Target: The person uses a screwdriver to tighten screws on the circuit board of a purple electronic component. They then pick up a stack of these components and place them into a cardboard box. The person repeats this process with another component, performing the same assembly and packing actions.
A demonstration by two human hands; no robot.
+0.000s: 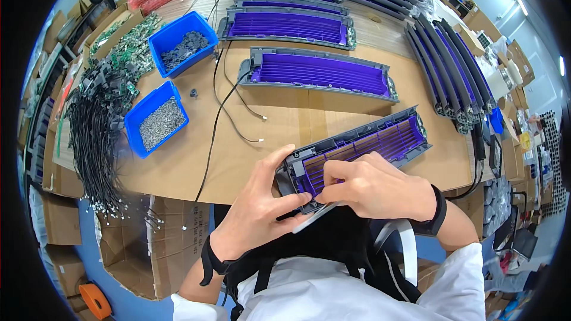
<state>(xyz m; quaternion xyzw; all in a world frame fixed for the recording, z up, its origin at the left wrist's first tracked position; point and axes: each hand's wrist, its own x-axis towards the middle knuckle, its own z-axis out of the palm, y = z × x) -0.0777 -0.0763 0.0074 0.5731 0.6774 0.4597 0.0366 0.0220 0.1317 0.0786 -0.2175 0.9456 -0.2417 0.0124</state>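
Holding the left end of a gray-and-purple slatted housing [369, 137], at the near edge of the table [383, 41], in the fingers of the left hand [259, 197]. Pinching narrowly at that end with the right hand [377, 189]; cannot tell on what. Apparently partway through work there. Cannot tell finished from pending among similar housings [321, 72] beyond. With small gray parts [162, 123] in a blue bin [157, 96].

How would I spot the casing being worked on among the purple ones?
Start at the cardboard-covered table, near edge. The casing there is grey with purple ribs, slanting up to the right. Only it has the left hand and right hand at one end.
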